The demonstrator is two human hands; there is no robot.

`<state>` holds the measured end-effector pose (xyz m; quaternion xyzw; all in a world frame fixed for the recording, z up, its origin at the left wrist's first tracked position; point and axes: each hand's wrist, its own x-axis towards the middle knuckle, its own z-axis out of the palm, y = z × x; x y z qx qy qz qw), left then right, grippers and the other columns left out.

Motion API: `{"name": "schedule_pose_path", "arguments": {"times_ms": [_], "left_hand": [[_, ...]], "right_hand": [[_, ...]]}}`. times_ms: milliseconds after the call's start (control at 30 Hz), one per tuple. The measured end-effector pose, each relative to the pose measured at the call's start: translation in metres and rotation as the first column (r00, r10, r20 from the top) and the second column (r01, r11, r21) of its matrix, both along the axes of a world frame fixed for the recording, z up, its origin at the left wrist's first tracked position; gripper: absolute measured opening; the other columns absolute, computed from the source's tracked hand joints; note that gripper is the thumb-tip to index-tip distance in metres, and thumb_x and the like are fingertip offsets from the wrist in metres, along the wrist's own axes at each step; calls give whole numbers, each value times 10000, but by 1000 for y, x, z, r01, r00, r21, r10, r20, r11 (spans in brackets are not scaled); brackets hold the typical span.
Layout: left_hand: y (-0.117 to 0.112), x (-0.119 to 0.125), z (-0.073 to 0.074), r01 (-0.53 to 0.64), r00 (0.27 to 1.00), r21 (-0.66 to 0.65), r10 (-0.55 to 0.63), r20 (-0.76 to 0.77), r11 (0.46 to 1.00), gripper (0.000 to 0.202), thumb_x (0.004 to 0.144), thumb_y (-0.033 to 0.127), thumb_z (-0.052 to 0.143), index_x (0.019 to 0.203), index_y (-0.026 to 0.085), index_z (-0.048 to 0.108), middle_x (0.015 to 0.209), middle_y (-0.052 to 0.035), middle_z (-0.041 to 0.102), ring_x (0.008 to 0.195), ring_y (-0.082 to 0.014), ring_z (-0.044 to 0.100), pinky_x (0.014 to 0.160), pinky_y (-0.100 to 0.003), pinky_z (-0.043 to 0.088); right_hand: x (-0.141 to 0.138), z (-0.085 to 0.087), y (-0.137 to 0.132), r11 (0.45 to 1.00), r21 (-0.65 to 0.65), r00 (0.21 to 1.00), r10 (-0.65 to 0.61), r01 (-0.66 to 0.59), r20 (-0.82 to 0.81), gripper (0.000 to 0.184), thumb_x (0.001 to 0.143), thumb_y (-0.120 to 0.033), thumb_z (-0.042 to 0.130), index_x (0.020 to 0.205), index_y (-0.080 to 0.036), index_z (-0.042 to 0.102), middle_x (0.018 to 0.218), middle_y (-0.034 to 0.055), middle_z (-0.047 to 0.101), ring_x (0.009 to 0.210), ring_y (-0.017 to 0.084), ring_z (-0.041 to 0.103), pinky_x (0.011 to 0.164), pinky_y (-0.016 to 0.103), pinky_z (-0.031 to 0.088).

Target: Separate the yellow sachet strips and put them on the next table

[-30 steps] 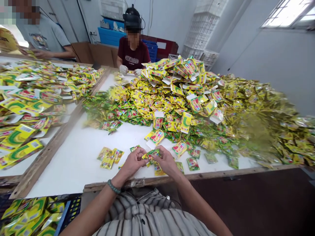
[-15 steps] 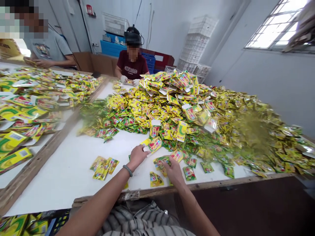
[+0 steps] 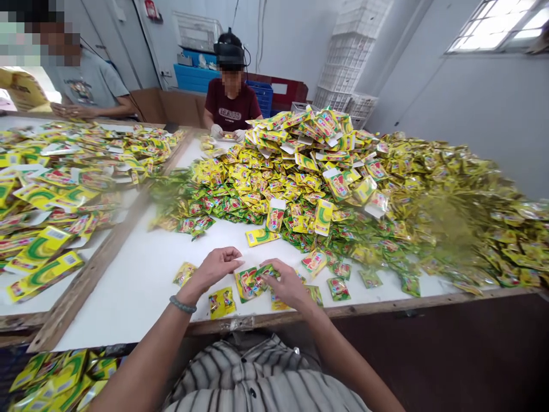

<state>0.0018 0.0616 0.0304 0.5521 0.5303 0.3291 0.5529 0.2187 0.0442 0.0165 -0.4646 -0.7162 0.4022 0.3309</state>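
Note:
My left hand (image 3: 218, 268) hovers over the white table (image 3: 128, 286), fingers curved and thumb apart, with nothing visible in it. My right hand (image 3: 288, 284) pinches a small green sachet (image 3: 266, 271) with a watermelon print. That sachet overlaps a flat watermelon-printed pack (image 3: 246, 284) on the table; whether this is a box or a sachet I cannot tell. Yellow sachets lie around my hands, one (image 3: 222, 302) near the front edge and others (image 3: 185, 273) beside my left wrist. Beyond my fingers rest a yellow box (image 3: 262, 236) and a watermelon-printed box (image 3: 314, 262).
A large heap of sachets (image 3: 257, 183), topped with small boxes (image 3: 300, 129), covers the table's far side. A wooden strip (image 3: 107, 252) divides off more boxes on the left. Two people sit beyond the table. A crate of boxes (image 3: 60, 377) stands low at left.
My left hand has let go of the watermelon-printed box it held and moved left, towards me. My right hand has shifted slightly left with the green sachet. The view has also shifted.

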Motion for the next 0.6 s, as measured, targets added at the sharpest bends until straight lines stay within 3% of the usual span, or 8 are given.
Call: {"name": "schedule_pose_path", "arguments": {"times_ms": [200,367,467,600], "left_hand": [[-29,13,-27,-55,982,-66,66,175,996,500,630,451,761,1001,176,568,682,11,639,671,-172,609,627,-278,476],[-31,21,-33,-21,995,-38,25,97,999,454,635,418,770,974,191,571,695,12,647,668,-176,612,614,-277,479],[-30,25,-32,13,991,-21,-10,133,1000,460,633,381,778,995,184,573,718,-1,655,685,-184,620,630,-284,485],[-34,31,-28,35,980,-23,-30,195,999,477,635,351,776,1031,181,571,733,-2,655,707,-188,629,652,-293,492]], "right_hand": [[1,-3,-13,990,-129,999,-52,52,1,145,820,-287,568,894,-204,660,857,16,686,827,189,613,762,295,481],[6,24,7,989,30,986,-144,146,-82,173,852,-298,544,973,-195,614,906,31,653,837,178,594,768,284,463],[-2,37,23,985,174,999,2,-9,39,142,840,-205,545,959,-192,620,947,45,645,892,180,585,811,291,444],[-9,40,37,951,198,929,164,-238,330,149,795,-103,565,896,-187,634,878,41,635,830,178,568,761,287,435]]}}
